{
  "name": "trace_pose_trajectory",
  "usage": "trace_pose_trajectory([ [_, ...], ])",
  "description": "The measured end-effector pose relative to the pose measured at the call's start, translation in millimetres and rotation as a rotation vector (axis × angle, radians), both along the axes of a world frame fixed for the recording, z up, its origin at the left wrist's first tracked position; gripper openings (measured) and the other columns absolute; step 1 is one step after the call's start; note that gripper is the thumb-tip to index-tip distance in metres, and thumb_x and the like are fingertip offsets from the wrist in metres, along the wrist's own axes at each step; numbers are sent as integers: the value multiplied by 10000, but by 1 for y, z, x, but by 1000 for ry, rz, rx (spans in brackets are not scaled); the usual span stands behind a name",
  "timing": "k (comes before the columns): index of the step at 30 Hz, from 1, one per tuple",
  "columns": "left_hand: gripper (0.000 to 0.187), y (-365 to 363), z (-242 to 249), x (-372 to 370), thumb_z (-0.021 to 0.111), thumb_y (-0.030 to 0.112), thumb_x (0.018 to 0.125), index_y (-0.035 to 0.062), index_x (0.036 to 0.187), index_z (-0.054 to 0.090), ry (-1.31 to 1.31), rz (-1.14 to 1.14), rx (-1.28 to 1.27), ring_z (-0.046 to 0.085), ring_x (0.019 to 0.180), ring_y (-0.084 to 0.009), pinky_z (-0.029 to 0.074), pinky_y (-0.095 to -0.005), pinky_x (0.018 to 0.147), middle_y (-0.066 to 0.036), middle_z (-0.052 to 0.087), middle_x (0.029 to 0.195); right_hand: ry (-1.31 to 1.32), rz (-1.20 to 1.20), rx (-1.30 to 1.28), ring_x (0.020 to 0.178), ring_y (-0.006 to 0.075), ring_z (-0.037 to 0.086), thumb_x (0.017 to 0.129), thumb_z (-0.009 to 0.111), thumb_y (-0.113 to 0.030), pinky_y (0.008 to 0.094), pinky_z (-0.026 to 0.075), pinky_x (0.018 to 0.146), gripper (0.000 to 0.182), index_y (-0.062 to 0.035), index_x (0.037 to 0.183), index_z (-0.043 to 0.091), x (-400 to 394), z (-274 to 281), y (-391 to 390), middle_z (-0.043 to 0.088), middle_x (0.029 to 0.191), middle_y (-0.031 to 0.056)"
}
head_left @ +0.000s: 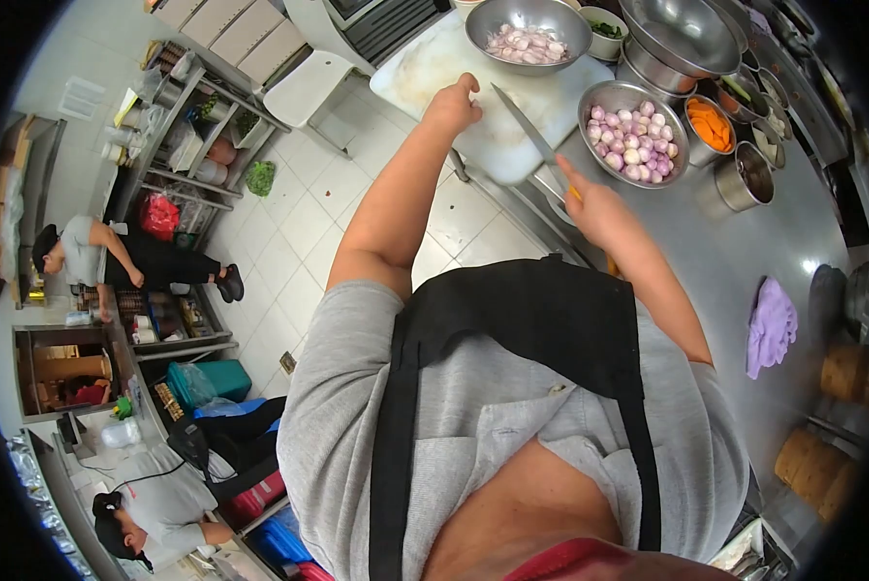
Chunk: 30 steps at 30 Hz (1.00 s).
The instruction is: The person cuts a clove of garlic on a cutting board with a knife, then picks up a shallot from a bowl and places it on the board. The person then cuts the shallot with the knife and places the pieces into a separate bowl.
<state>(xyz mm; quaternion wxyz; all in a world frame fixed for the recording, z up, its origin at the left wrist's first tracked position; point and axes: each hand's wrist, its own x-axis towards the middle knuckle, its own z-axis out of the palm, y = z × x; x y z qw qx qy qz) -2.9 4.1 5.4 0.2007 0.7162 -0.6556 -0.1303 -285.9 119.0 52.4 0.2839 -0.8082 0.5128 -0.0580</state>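
My right hand (597, 205) grips a kitchen knife (526, 124) by its yellow-orange handle, the blade slanting over the white cutting board (417, 79). Close to the blade tip, my left hand (454, 105) rests over the board with its fingers curled; whatever they hold, if anything, is hidden. At the board's far end stands a metal bowl (477, 41) with sliced shallots (527, 45). To the right of the knife, another metal bowl (589, 104) is full of whole peeled shallots (633, 143).
Beside the shallots stand a container of orange carrot-like pieces (709, 124), a metal pot (744, 178) and large stacked bowls (682, 37). A purple cloth or glove (772, 327) lies on the steel counter (686, 261). Two people (115, 254) work at shelving on the left.
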Motion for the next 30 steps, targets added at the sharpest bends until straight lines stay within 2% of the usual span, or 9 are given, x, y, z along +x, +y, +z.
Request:
trace_pose_trajectory([
  [3, 287, 0, 7, -1, 680, 189, 728, 55, 972, 610, 4, -90, 65, 632, 892, -302, 498, -389, 790, -166, 655, 927, -92, -24, 0, 676, 394, 594, 888, 478, -181, 479, 465, 685, 591, -206, 1445, 282, -1, -2, 3, 607, 735, 246],
  [5, 274, -4, 5, 2, 721, 264, 716, 38, 859, 663, -142, -58, 43, 642, 845, -299, 501, -368, 774, -127, 672, 838, -89, 0, 39, 687, 386, 598, 893, 473, -179, 470, 466, 684, 582, -202, 1444, 285, 1, 6, 7, 608, 743, 244],
  [9, 285, -5, 14, 3, 748, 280, 721, 16, 805, 680, -104, 8, 144, 661, 786, -245, 513, -351, 718, -127, 677, 815, -114, 17, 80, 695, 382, 600, 896, 465, -170, 465, 467, 687, 575, -203, 1443, 290, 2, -2, 6, 605, 745, 249],
  [11, 257, -14, 6, 8, 742, 219, 761, -20, 834, 679, 202, 89, 314, 669, 717, -188, 531, -310, 632, -126, 684, 815, -172, 21, 82, 640, 357, 572, 892, 475, -162, 422, 451, 669, 573, -205, 1439, 309, 4, -6, 4, 580, 710, 245],
  [12, 257, -14, 5, 8, 742, 219, 761, -20, 834, 679, 197, 87, 316, 669, 717, -188, 531, -310, 632, -126, 684, 815, -177, 18, 83, 640, 357, 572, 892, 475, -162, 422, 451, 669, 573, -205, 1439, 309, 6, -7, 2, 580, 710, 245],
  [14, 194, -14, 4, 10, 707, 110, 795, -74, 830, 656, 484, 132, 323, 670, 684, -179, 556, -269, 606, -137, 681, 847, -177, 46, 113, 642, 346, 573, 889, 470, -157, 409, 456, 671, 585, -211, 1445, 295, 12, -8, 0, 588, 730, 241],
  [17, 163, -18, 0, 17, 669, 42, 811, -105, 873, 635, 721, 171, 365, 675, 704, -222, 582, -272, 650, -149, 675, 876, -193, 54, 114, 641, 337, 572, 887, 472, -160, 402, 458, 669, 597, -217, 1451, 283, 17, -11, -5, 589, 739, 240],
  [20, 192, -5, 18, 9, 659, 41, 823, -117, 923, 615, 822, 213, 356, 677, 745, -237, 585, -286, 697, -164, 665, 893, -130, 74, 118, 687, 347, 610, 887, 447, -161, 435, 475, 674, 573, -176, 1441, 301, 20, -6, -10, 620, 767, 234],
  [30, 188, -10, -5, 20, 655, 63, 840, -54, 982, 614, 952, 193, 355, 652, 841, -192, 548, -267, 806, -98, 664, 932, -200, 83, 51, 609, 332, 558, 886, 468, -138, 408, 447, 636, 584, -188, 1443, 301, 14, -11, -8, 575, 705, 229],
])
